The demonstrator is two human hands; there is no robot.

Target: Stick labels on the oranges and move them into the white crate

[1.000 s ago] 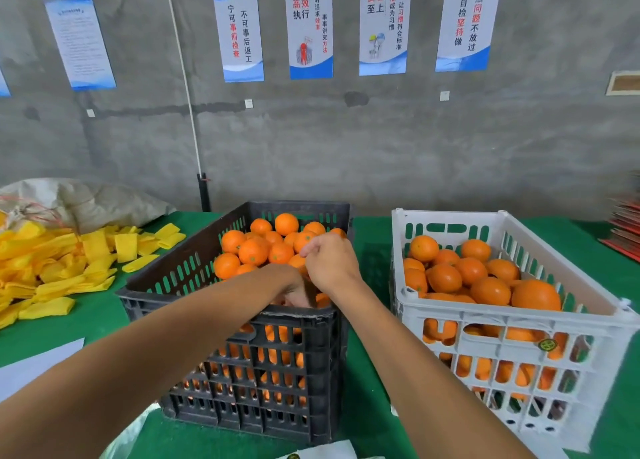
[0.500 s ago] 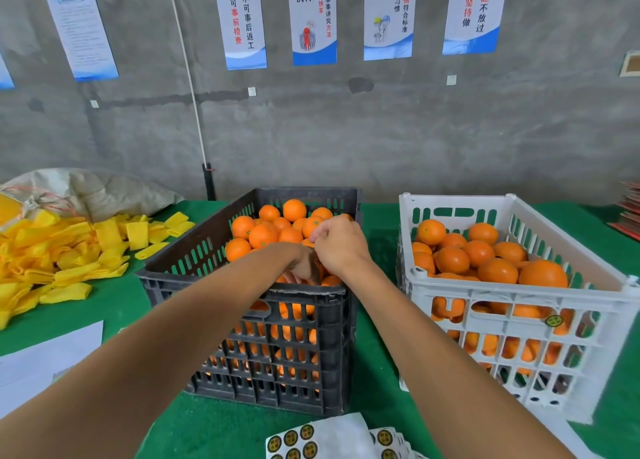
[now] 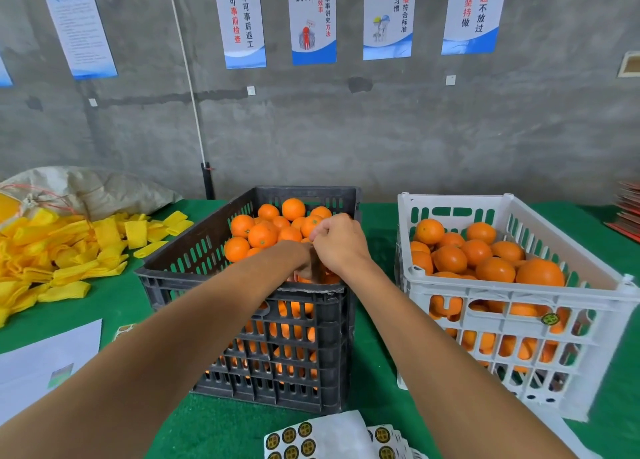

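Observation:
A black crate [image 3: 180, 275] in the middle of the green table is heaped with oranges [image 3: 262, 236]. To its right, the white crate [image 3: 519, 294] holds several more oranges [image 3: 495, 269]. Both my hands meet over the black crate's near right corner. My left hand [image 3: 306, 268] dips in behind the near wall, its fingers curled down round an orange [image 3: 331, 279], and is mostly hidden. My right hand [image 3: 341, 242] hovers just above it, knuckles up and fingers curled with the tips together. What they pinch is hidden. Sheets of round black-and-gold labels [image 3: 294, 439] lie at the front edge.
A heap of yellow foam nets [image 3: 62, 254] and a grey sack [image 3: 86, 190] fill the left side of the table. White paper [image 3: 45, 358] lies at front left. A stack of red items [image 3: 628, 209] sits at far right. A concrete wall with posters stands behind.
The view has tilted down, so the label sheets show at the bottom. Both hands stay together over the black crate's near right corner, hardly moved.

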